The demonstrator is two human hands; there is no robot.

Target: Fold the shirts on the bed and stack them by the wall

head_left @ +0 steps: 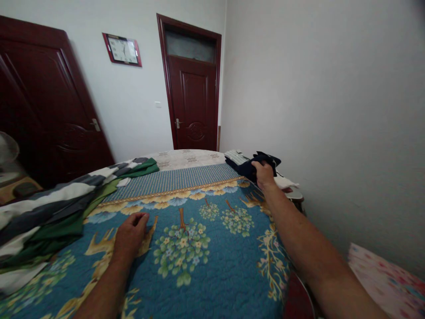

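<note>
My right hand point(264, 173) reaches far out to the bed's right edge, its fingers closed on a folded dark navy garment point(254, 165) that lies on a small pile of clothes. My left hand point(130, 235) rests on the blue flowered quilt point(199, 257) with its fingers curled loosely downward against the cloth; nothing shows in it. A light striped piece point(236, 156) and a white piece point(285, 182) lie under and beside the navy garment.
A heap of green, grey and white striped cloth point(53, 208) covers the bed's left side. The wall point(332, 133) runs close along the right. Two dark red doors point(195, 106) stand beyond the bed. A pink flowered cloth point(385, 283) lies at the lower right.
</note>
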